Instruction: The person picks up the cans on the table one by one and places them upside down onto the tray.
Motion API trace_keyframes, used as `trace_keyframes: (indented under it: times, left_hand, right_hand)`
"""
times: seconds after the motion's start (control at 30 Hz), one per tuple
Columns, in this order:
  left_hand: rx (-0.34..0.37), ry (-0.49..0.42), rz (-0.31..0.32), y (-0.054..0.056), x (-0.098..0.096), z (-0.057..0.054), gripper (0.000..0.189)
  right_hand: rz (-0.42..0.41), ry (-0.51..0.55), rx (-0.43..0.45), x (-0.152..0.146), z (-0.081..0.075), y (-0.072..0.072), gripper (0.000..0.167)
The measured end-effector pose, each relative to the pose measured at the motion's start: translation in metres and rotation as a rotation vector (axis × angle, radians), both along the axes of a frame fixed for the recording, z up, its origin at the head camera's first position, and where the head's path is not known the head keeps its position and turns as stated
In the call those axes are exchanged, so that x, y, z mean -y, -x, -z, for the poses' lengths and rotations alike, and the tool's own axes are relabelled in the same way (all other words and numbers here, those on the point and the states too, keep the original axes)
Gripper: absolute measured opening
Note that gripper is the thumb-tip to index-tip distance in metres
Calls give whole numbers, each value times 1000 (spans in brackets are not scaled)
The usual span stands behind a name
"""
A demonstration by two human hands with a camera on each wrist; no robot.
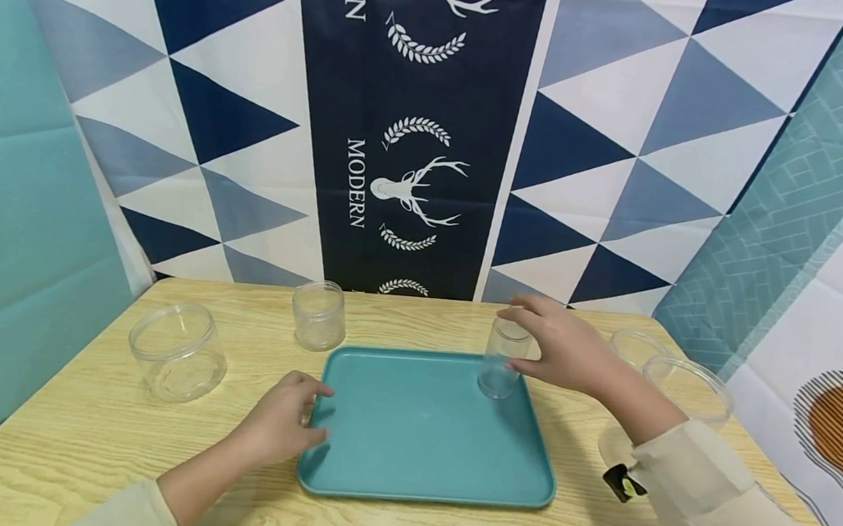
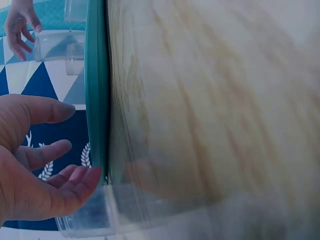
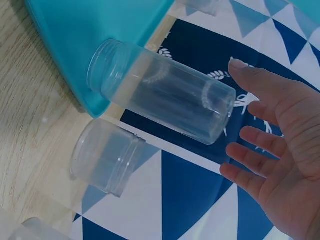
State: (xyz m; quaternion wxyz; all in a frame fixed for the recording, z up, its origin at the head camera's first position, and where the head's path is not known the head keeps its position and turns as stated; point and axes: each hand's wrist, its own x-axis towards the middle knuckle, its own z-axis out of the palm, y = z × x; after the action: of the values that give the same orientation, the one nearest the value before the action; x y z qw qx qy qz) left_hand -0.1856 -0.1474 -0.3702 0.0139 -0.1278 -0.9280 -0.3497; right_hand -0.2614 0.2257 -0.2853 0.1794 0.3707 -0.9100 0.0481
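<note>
A tall clear jar [image 1: 501,362] stands on the far right corner of the teal tray [image 1: 425,430]. In the right wrist view, the jar's [image 3: 172,92] narrower neck end is down on the tray. My right hand [image 1: 560,346] is beside the jar's upper part. Its thumb and fingers are spread, and the right wrist view shows a gap between this hand [image 3: 285,145] and the jar. At the tray's left edge is my left hand [image 1: 280,418], holding nothing, thumb and fingers apart. The left wrist view shows this hand [image 2: 45,160] with loosely bent fingers.
A small clear jar [image 1: 320,317] stands behind the tray's far left corner, a wide clear jar [image 1: 178,354] farther left. More clear containers, including a wide one [image 1: 689,391], stand on the right, partly behind my right arm. A patterned cloth [image 1: 414,129] hangs behind the wooden table [image 1: 75,433].
</note>
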Motion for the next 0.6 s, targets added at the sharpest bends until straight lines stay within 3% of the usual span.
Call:
trace_keyframes:
  times: [0.33,0.6]
  left_hand:
    - [-107,69,67,-6,-12,-10,38]
    - [-262,20,158,-4,-15,-10,29]
  right_hand:
    - [-19,32,-15,-5,-6,-14,60]
    - [-25,35,-42,-11,-11,-28,53]
